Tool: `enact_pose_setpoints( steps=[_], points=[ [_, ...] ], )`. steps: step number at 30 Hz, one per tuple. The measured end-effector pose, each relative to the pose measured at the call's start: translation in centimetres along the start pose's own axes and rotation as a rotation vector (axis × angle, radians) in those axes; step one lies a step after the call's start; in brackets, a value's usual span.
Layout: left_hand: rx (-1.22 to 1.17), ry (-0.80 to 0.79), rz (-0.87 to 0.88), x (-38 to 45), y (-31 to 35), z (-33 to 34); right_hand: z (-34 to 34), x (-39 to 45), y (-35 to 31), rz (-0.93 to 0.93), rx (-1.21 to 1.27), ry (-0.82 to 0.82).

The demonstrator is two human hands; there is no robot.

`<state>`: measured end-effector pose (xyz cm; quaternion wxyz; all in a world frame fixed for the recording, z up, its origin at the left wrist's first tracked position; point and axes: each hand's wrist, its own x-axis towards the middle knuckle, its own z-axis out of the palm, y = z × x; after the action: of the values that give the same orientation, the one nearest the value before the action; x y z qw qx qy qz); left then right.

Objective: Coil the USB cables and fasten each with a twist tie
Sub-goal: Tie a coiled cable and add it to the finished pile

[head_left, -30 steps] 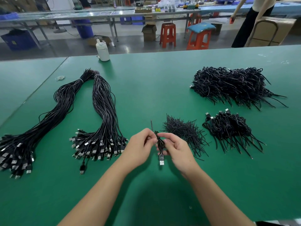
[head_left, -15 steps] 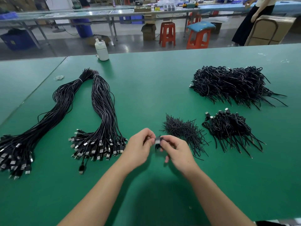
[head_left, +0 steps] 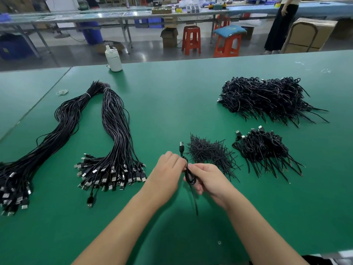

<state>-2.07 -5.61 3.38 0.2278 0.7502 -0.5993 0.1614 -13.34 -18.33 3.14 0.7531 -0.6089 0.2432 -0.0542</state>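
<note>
Cable [head_left: 189, 174], thin and black, sits bunched between both hands just below the middle of the frame, above the green table [head_left: 172, 104]. The left hand [head_left: 168, 170] has its fingers curled in and pinching the bundle at its upper part, where a USB plug [head_left: 181, 147] sticks up past the knuckles. The right hand [head_left: 207, 179] has its fingers wrapped round the loops from the other side, and a loose tail hangs down below it toward the table.

Such a cable looks light and limp, with a little spring in it, so I judge the loops will want to open unless they are pinched at the waist of the bundle. That is the best place to hold it, leaving the plug and tail free. Whether a tie is already round it cannot be made out.

The heap of twist ties [head_left: 210, 153] lies just right of the hands; they look thin and wiry, likely to keep a bend once twisted. Finished coils lie in a small pile [head_left: 263, 152] at right and a bigger pile [head_left: 265, 96] in the upper right. Uncoiled bunches [head_left: 112, 138] stretch across the left of the frame.
</note>
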Motion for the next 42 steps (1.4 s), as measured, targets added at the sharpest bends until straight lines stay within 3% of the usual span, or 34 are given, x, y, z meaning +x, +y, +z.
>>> enact_pose_setpoints(
  steps=[3,10,13,20,26,32,42],
  points=[
    [-0.025,0.002,0.003,-0.3,-0.2,1.5,-1.2,-0.2,0.2,0.039,-0.131,0.028],
    [0.020,-0.088,-0.297,-2.1,-3.2,5.0,-6.4,-0.2,-2.0,-0.033,-0.465,0.393],
    [0.113,-0.131,-0.420,-2.8,-5.0,5.4,-9.5,0.2,-3.5,-0.075,-0.732,0.577],
    [0.124,-0.130,-0.506,-3.5,-5.5,6.1,-16.0,3.7,-5.6,-0.007,-1.208,0.834],
    [0.098,-0.131,-0.531,-3.6,-5.5,6.2,-17.4,5.4,-4.1,0.109,-1.317,0.824],
    [0.090,-0.124,-0.534,-3.6,-5.4,6.2,-17.7,5.7,-4.2,0.172,-1.605,0.755],
    [0.088,-0.101,-0.535,-3.7,-5.4,6.1,-17.1,6.1,-3.9,0.053,-1.514,0.775]
  ],
)
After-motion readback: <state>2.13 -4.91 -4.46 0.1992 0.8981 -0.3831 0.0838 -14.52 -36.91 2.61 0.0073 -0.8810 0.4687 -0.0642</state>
